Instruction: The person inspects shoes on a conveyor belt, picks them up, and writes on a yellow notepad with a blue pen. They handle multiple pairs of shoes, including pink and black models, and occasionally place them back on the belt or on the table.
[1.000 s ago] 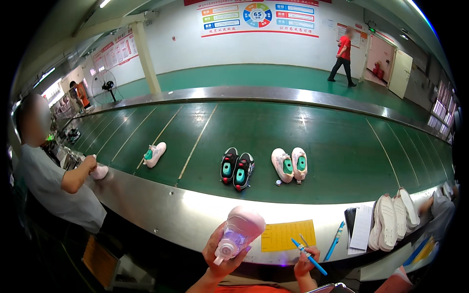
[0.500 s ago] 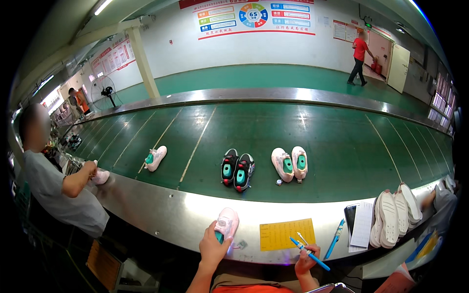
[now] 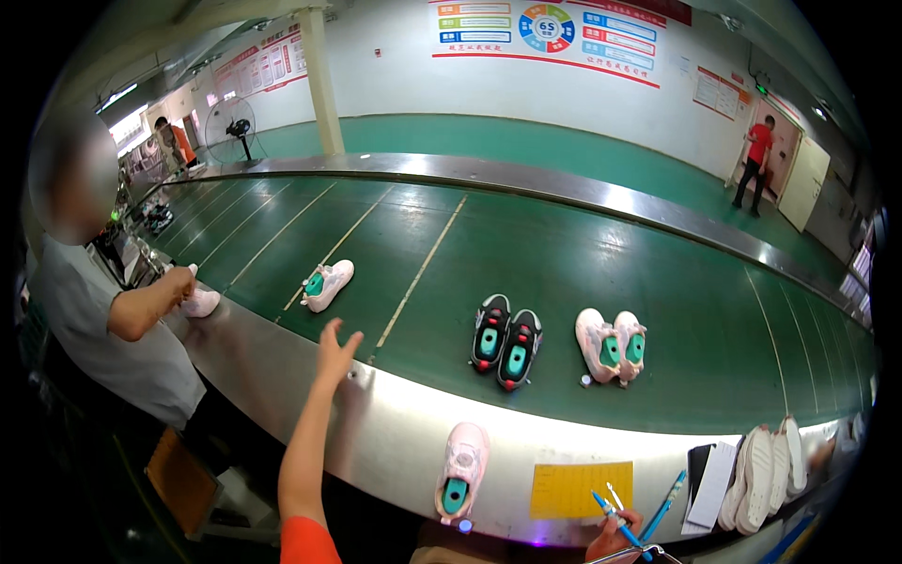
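While the left hand reaches out over the steel edge with fingers spread and empty, the right hand pinches a blue pen; a pink shoe lies between them, sole up, beside a yellow sheet.

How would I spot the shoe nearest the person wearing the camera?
Find the wide green belt, then its shiny metal edge nearest the camera. One pink shoe lies there alone, beside a yellow sheet; every other shoe sits on the green or stacked at the right.
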A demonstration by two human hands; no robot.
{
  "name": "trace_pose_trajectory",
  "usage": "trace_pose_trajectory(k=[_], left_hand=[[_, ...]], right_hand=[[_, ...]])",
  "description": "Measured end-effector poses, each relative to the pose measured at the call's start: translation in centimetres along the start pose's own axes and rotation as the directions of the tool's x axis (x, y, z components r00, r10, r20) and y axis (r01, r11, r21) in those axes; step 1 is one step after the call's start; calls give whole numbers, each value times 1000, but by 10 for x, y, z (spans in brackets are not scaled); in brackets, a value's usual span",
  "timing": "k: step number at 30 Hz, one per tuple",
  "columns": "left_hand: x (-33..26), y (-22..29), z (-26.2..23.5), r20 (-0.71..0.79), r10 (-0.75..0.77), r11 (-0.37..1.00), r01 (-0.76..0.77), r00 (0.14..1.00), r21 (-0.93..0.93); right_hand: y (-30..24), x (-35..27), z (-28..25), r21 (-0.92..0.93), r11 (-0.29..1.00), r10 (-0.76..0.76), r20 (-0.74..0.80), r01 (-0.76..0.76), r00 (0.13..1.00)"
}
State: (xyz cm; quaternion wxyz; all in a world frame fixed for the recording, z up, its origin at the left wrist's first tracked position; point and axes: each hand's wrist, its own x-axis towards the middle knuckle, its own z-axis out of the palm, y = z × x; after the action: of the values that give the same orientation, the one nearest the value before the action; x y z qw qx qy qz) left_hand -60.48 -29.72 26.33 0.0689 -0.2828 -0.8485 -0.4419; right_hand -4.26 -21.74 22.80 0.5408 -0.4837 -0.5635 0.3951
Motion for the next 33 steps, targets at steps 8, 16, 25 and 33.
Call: trace_pose_trajectory(k=[8, 16, 25, 33], left_hand=[[112, -46, 32, -464, -75, 837, 309, 882, 452], [158, -33, 32, -129, -238, 614, 252, 963, 748], [63, 27, 1, 686, -81, 318, 671, 723, -670], [-147, 131, -74, 421, 250, 266, 356, 872, -896]], right_hand=[[-15, 3, 6, -242, 958, -142, 58, 152, 988], [-9, 0, 11, -294, 916, -246, 127, 274, 961], [13, -5, 9, -224, 843, -468, 145, 490, 872], [28, -16, 2, -128, 787, -590, 127, 603, 797]])
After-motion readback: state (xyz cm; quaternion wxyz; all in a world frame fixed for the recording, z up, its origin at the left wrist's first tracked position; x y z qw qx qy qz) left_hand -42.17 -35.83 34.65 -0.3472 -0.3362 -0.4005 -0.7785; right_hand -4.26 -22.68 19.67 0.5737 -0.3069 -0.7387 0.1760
